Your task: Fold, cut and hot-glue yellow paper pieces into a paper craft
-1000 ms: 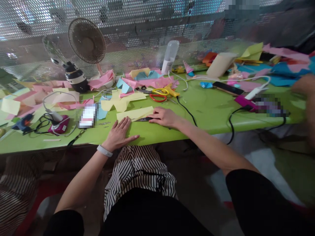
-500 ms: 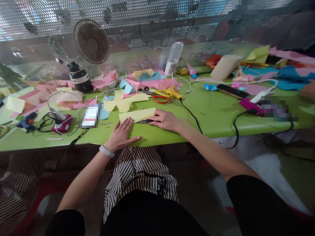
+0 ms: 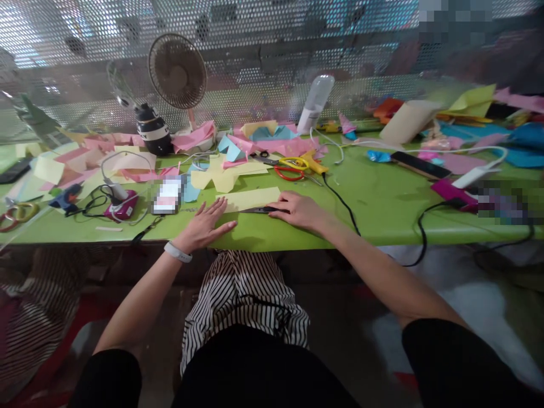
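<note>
A pale yellow paper strip (image 3: 250,198) lies flat on the green table in front of me. My left hand (image 3: 203,225) is spread flat at the strip's left end, fingertips at its edge, thumb pointing right. At the strip's right end, my right hand (image 3: 300,211) has its fingers curled round the dark handle of what looks like a pair of scissors (image 3: 257,209). Their narrow blades point left along the strip's near edge; the handle is mostly hidden by my fingers. Just behind the strip lie cut yellow paper pieces (image 3: 216,173).
Beyond the strip lie red-and-yellow scissors (image 3: 291,168) and a yellow glue gun (image 3: 317,164) with a black cord. A phone (image 3: 169,194), a magenta power block (image 3: 123,205) and a blue glue gun (image 3: 66,198) are left. A fan (image 3: 177,71) stands behind scattered coloured paper (image 3: 195,136).
The view has shifted left, so the table's things sit farther right in the picture. My left hand has slid slightly left relative to the strip; my right hand keeps its hold.
</note>
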### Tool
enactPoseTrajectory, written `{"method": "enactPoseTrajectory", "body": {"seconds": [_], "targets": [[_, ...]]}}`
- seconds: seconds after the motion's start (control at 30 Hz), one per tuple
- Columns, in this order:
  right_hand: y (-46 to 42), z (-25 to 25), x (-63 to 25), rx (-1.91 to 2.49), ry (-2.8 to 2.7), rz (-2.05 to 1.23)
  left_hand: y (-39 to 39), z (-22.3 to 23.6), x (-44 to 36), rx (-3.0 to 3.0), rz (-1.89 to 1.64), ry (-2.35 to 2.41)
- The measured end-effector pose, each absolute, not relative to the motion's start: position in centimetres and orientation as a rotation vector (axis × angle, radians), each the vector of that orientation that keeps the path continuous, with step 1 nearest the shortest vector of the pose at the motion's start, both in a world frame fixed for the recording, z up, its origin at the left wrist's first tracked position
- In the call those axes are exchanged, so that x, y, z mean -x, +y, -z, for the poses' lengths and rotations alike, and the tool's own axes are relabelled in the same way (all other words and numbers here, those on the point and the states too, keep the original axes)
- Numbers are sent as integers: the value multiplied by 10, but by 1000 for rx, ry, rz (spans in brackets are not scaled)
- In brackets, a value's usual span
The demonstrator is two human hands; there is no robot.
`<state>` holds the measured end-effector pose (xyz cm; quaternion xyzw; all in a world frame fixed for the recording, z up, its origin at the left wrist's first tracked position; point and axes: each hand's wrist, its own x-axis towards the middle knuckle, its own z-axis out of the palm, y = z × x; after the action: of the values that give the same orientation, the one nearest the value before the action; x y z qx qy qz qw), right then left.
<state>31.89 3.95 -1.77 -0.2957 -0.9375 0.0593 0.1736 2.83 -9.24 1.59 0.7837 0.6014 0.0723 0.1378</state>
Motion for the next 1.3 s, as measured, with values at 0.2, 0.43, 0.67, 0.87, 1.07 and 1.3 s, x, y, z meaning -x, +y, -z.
{"method": "enactPoseTrajectory", "body": {"seconds": [0.2,0.43,0.67,0.87,1.07,1.3], "targets": [[36,19,-319,880,-2618,-115,-97,0,-20,-2362,-159,1775],[29,19,-302,897,-2620,-71,-97,4,-22,-2403,-193,1782],[25,20,-300,843,-2623,-49,-97,5,-22,-2401,-190,1780],[26,23,-301,822,-2612,-18,-98,6,-22,-2418,-190,1785],[25,26,-295,799,-2612,24,-99,5,-22,-2432,-179,1787],[26,27,-297,808,-2597,-41,-99,7,-22,-2420,-188,1795]]}}
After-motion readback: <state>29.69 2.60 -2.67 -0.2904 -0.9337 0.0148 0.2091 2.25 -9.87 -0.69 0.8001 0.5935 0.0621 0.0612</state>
